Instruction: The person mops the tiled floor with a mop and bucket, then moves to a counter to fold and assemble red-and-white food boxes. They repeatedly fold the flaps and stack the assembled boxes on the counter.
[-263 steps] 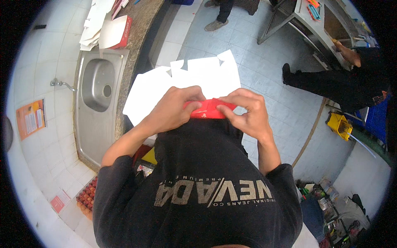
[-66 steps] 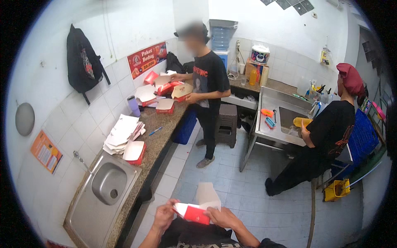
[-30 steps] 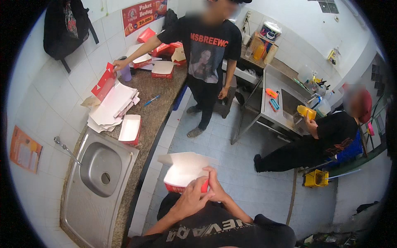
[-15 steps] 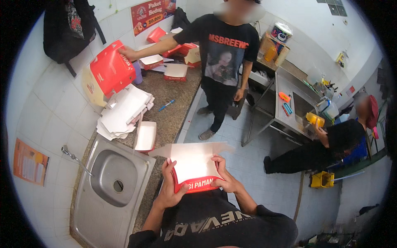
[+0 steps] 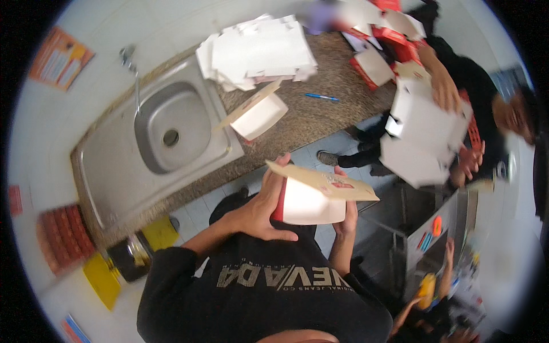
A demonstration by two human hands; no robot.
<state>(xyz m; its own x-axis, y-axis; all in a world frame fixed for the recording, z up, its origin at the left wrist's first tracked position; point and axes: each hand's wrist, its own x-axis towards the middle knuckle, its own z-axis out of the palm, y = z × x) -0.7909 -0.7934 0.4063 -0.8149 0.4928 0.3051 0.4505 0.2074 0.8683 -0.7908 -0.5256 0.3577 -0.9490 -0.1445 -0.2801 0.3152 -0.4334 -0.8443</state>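
A red-and-white paper food box (image 5: 311,207) is held in front of my chest, its white inside facing up. Its tan printed lid flap (image 5: 331,182) stands tilted at the far side. My left hand (image 5: 264,203) grips the box's left wall, thumb stretched along the near side. On the right side, my right hand (image 5: 346,214) holds the box, its fingers partly hidden behind the flap. Beyond, on the counter by the sink, sits another open box (image 5: 260,117) with its lid raised.
A steel sink (image 5: 174,128) is set into the granite counter (image 5: 337,68). Flat white box sheets (image 5: 260,51) lie stacked there, near a blue pen (image 5: 322,97). Folded boxes (image 5: 374,67) crowd the far end. At right a co-worker holds a flat sheet (image 5: 426,131); another handles something yellow (image 5: 426,290).
My view has swung left toward the sink. The box in my hands has turned, its flap now showing the tan side. The co-worker has brought a flat sheet away from the wall.
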